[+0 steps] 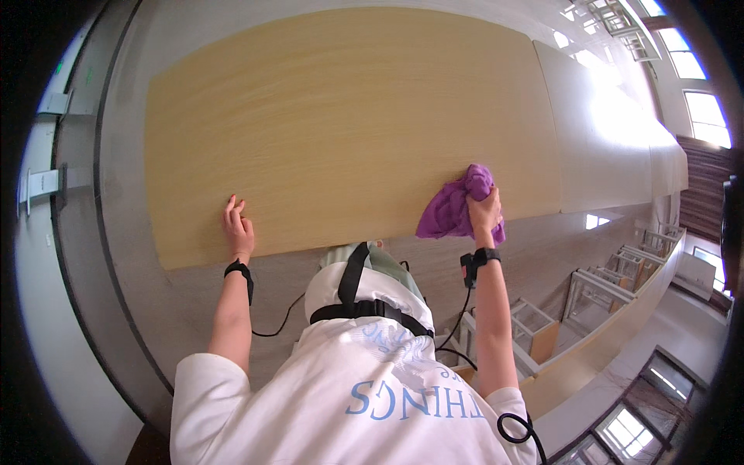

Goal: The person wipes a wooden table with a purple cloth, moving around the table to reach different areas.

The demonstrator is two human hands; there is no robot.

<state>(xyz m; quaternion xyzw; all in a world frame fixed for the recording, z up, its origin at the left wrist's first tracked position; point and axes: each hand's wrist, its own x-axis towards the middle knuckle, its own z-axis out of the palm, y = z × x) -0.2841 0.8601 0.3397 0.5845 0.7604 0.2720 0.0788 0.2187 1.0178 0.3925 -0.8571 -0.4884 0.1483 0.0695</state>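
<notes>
A purple cloth [447,210] is bunched in my right hand [485,214], at the near edge of a light wood-grain tabletop [349,128]. Part of the cloth lies on the table and part hangs over its edge. My left hand [237,228] is near the table's left front corner, with its fingers apart, pointing away from me and holding nothing. Whether its palm touches the surface is hard to tell. Each wrist wears a black band, and a small device with a cable is by the right one.
More tables [598,133] adjoin on the right, bright with window glare. Behind me at the right, stools [532,328] stand by another long table [575,372]. Black cables [279,331] hang beside my body. A wall with a dark base strip runs along the left.
</notes>
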